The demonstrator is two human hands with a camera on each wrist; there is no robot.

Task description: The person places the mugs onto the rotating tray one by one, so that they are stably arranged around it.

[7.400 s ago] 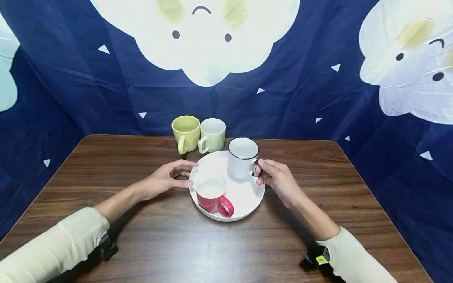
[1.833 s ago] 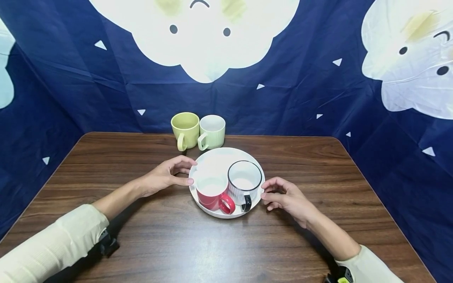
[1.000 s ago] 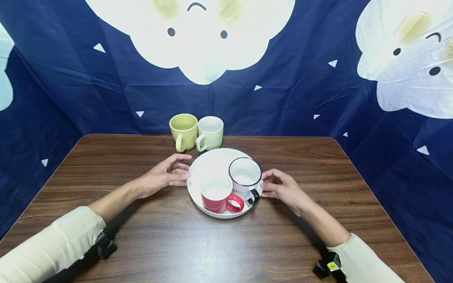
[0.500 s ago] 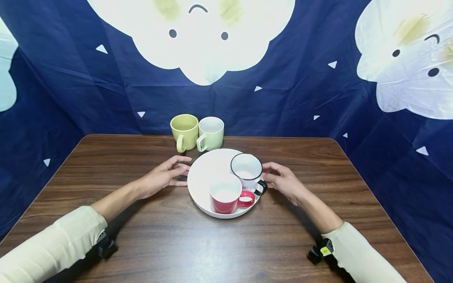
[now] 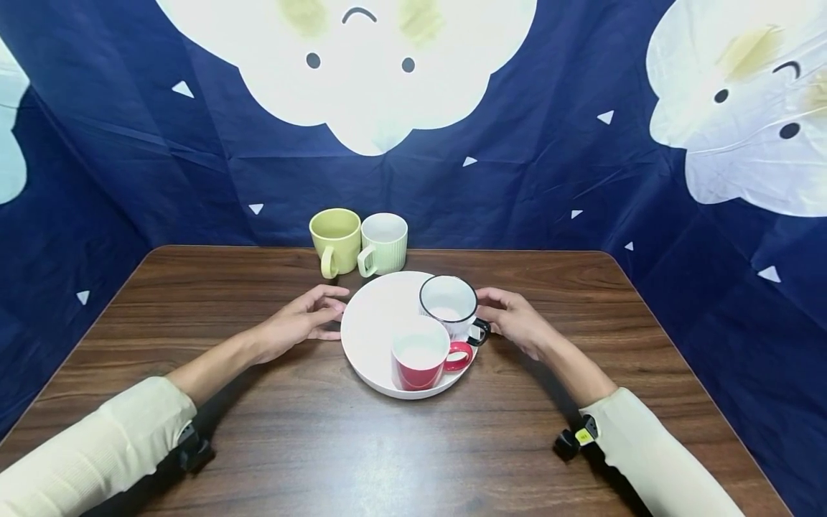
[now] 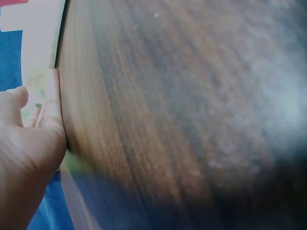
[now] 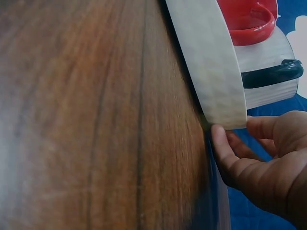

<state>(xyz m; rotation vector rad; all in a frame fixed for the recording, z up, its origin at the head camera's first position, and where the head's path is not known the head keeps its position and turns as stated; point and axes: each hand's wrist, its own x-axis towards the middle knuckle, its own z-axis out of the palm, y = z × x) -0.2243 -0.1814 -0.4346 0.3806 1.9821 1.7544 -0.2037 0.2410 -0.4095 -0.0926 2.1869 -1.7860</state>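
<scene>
White and round, no long axis, anyway: dish (image 5: pixel 371 323) flat on the table (image 5: pixel 291 445), mugs upright inside. Right hand (image 5: pixel 522 327) pinching the rim; left hand (image 5: pixel 284 327) loose, fingers fairly straight at the opposite side. Probably best to go slow and stay level, so as not to knock red mug (image 5: pixel 421 377) against white mug (image 5: pixel 449 301). Red handle (image 5: pixel 469 353) aimed right, black handle (image 5: pixel 487 331) right and nearward.

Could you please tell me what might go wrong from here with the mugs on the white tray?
The red mug and black-rimmed mug stand very close and could knock together. Both sit toward the right of the white tray, so it might tip if lifted. The right hand might bump the nearby black handle.
</scene>
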